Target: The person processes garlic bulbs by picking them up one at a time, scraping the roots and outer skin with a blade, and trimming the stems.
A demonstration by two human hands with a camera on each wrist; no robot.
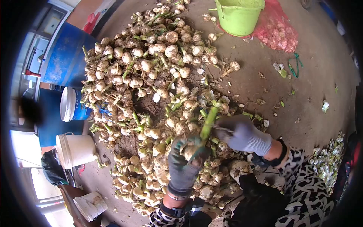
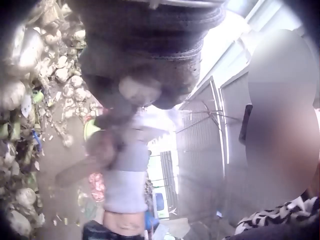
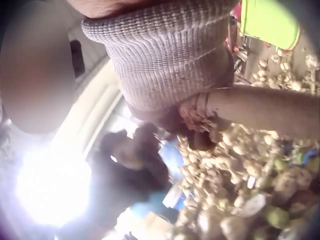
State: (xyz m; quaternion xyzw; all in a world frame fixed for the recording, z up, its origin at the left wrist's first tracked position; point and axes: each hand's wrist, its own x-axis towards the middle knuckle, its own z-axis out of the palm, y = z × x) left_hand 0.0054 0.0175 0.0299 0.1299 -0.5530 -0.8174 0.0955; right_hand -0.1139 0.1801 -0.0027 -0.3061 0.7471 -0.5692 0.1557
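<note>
In the head view the left hand [image 1: 183, 164], in a dark glove, grips a pale garlic bulb [image 1: 189, 152] with its thick green stalk [image 1: 209, 123] slanting up to the right. The right hand [image 1: 244, 137], in a grey knitted glove, is blurred close beside the stalk. The right wrist view shows a long brown bar [image 3: 270, 110] at the fingers of the right hand [image 3: 170, 70], which curl round it; what it is cannot be told. A dark glove [image 2: 145, 60] fills the top of the left wrist view. Beneath both hands lies a heap of garlic [image 1: 151, 132].
White buckets [image 1: 77, 150] and a blue barrel [image 1: 68, 56] stand left of the heap. A lime-green bucket [image 1: 240, 19] and a red net sack [image 1: 278, 32] are at the back. Cut peelings [image 1: 329, 162] lie at the far right, near the person's patterned sleeve.
</note>
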